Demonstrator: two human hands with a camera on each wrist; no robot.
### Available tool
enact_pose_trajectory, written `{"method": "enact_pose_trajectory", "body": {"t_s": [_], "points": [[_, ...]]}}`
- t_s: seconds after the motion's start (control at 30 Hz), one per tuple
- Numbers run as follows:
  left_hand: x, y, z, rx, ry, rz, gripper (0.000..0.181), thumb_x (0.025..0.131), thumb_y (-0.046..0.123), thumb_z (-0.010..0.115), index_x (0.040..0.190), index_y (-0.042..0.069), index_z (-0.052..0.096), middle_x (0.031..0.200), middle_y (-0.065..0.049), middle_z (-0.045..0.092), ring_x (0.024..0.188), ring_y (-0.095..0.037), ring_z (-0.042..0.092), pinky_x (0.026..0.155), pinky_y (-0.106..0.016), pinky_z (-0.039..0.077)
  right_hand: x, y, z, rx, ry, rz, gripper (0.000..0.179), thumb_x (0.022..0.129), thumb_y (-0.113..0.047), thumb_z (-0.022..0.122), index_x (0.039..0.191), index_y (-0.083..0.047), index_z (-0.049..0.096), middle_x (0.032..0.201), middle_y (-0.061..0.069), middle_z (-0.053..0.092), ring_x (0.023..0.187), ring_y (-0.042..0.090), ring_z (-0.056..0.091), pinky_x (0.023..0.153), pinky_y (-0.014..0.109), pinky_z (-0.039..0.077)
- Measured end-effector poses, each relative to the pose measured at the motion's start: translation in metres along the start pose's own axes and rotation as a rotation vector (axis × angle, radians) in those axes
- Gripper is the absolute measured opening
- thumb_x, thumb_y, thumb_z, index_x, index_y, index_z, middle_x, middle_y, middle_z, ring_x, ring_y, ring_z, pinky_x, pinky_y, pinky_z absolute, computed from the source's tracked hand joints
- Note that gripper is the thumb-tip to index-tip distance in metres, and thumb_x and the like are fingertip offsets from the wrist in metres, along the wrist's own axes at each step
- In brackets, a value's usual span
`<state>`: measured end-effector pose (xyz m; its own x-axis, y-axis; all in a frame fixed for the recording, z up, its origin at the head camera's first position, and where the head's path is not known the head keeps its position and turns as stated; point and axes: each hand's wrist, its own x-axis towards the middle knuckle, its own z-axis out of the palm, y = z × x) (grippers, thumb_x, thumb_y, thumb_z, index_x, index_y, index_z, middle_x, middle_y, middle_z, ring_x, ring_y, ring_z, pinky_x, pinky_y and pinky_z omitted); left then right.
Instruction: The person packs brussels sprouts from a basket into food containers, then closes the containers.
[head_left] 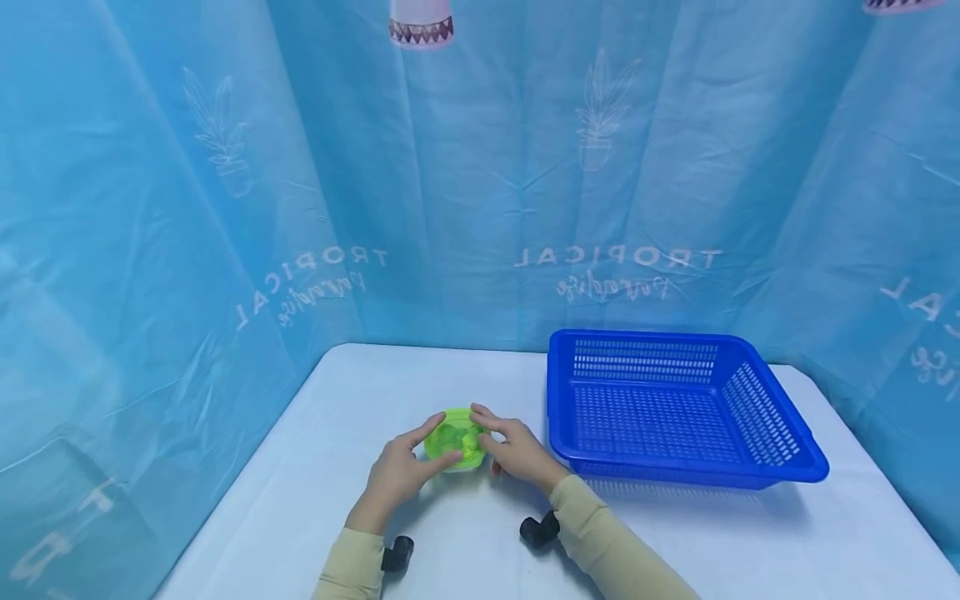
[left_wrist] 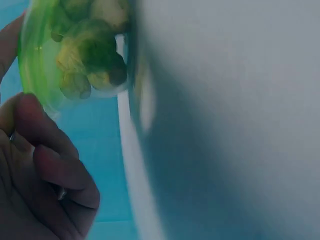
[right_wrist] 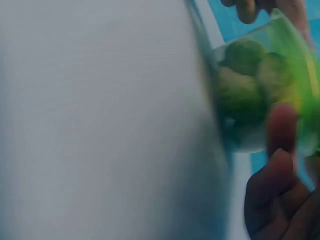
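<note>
A small clear round container (left_wrist: 87,55) with a translucent green lid (head_left: 450,421) sits on the white table, in front of the person. Several green and yellowish lumps (right_wrist: 245,85), like Brussels sprouts, show through its wall. My left hand (head_left: 397,471) grips the left side, its thumb on the near part of the lid and its fingers at the far rim. From the right, my right hand (head_left: 517,450) holds the opposite edge, fingertips on the lid. In both wrist views the lid's green rim stands out beside the fingers.
A large blue plastic basket (head_left: 780,462) with slotted walls stands to the right on the white table (head_left: 360,375). Blue printed curtains (head_left: 480,208) hang behind and at both sides. Each wrist carries a small black camera (head_left: 399,553) close over the table.
</note>
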<state>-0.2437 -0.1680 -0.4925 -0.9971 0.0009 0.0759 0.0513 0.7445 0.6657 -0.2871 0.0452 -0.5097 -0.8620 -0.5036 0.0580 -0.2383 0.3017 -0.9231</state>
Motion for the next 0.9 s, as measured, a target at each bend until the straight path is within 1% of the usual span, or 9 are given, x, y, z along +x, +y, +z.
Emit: {"method": "enact_pose_trajectory", "body": {"t_s": [0.07,0.13,0.23,0.3,0.4,0.47,0.63,0.77,0.9], "points": [[-0.002,0.005,-0.003,0.043,-0.003,-0.004,0.075,0.068,0.071,0.066,0.136,0.049,0.042,0.141,-0.005,0.051,0.117,-0.034,0.057,0.066,-0.037,0.053,0.001,-0.005,-0.002,-0.022,-0.012,0.029,0.045,0.098,-0.022,0.048,0.142,-0.029,0.042,0.154,-0.014,0.030,0.050,0.026,0.060,0.038,0.033,0.046],[-0.003,0.008,-0.004,0.072,-0.009,0.001,0.076,0.070,0.072,0.064,0.138,0.047,0.040,0.142,-0.007,0.051,0.125,-0.035,0.052,0.072,-0.042,0.055,0.001,-0.011,-0.004,-0.055,-0.021,0.064,0.045,0.098,-0.024,0.049,0.141,-0.034,0.042,0.153,-0.018,0.030,0.053,0.028,0.063,0.037,0.031,0.044],[-0.005,0.010,-0.003,0.059,-0.037,-0.012,0.077,0.072,0.070,0.064,0.140,0.046,0.038,0.144,-0.007,0.048,0.130,-0.035,0.048,0.084,-0.051,0.053,0.000,-0.014,-0.005,-0.074,-0.027,0.090,0.044,0.097,-0.025,0.051,0.140,-0.034,0.044,0.152,-0.019,0.030,0.054,0.028,0.063,0.038,0.030,0.044],[-0.006,0.009,-0.003,0.042,-0.044,-0.013,0.076,0.072,0.068,0.065,0.140,0.045,0.038,0.144,-0.006,0.048,0.126,-0.033,0.051,0.085,-0.050,0.052,-0.001,-0.012,-0.003,-0.075,-0.024,0.081,0.043,0.098,-0.025,0.051,0.140,-0.033,0.045,0.153,-0.016,0.030,0.054,0.027,0.062,0.038,0.029,0.044],[-0.004,0.006,-0.002,0.024,-0.051,0.005,0.075,0.073,0.065,0.066,0.140,0.043,0.040,0.144,-0.006,0.048,0.109,-0.024,0.060,0.076,-0.039,0.053,-0.002,-0.008,0.002,-0.060,-0.008,0.053,0.042,0.098,-0.024,0.050,0.140,-0.029,0.045,0.155,-0.011,0.029,0.052,0.025,0.061,0.038,0.030,0.045],[-0.002,0.005,-0.002,0.001,-0.073,0.024,0.074,0.075,0.063,0.066,0.141,0.042,0.039,0.144,-0.007,0.048,0.087,-0.017,0.064,0.065,-0.032,0.052,-0.001,-0.008,0.004,-0.061,0.013,0.031,0.042,0.099,-0.023,0.049,0.140,-0.027,0.045,0.156,-0.008,0.029,0.052,0.024,0.062,0.040,0.030,0.046],[0.002,0.003,-0.004,-0.066,-0.152,0.077,0.073,0.081,0.060,0.062,0.144,0.038,0.035,0.138,-0.015,0.052,0.047,-0.017,0.058,0.048,-0.029,0.047,-0.004,-0.011,0.010,-0.092,0.081,-0.005,0.046,0.099,-0.025,0.049,0.144,-0.025,0.040,0.156,-0.004,0.027,0.053,0.021,0.064,0.049,0.027,0.051],[-0.002,0.006,-0.004,-0.035,-0.148,0.117,0.073,0.081,0.066,0.057,0.145,0.041,0.031,0.127,-0.013,0.060,0.043,-0.015,0.058,0.047,-0.028,0.046,-0.018,-0.019,0.014,-0.127,0.101,-0.030,0.055,0.097,-0.037,0.050,0.148,-0.031,0.029,0.159,0.001,0.019,0.053,0.019,0.065,0.056,0.022,0.051],[-0.009,0.011,-0.008,0.006,-0.037,0.146,0.066,0.081,0.064,0.059,0.140,0.044,0.037,0.134,-0.003,0.058,0.041,-0.005,0.044,0.047,-0.024,0.043,-0.037,-0.036,0.011,-0.152,0.046,-0.061,0.065,0.094,-0.043,0.054,0.150,-0.031,0.022,0.158,0.007,0.019,0.055,0.020,0.065,0.054,0.023,0.052]]}}
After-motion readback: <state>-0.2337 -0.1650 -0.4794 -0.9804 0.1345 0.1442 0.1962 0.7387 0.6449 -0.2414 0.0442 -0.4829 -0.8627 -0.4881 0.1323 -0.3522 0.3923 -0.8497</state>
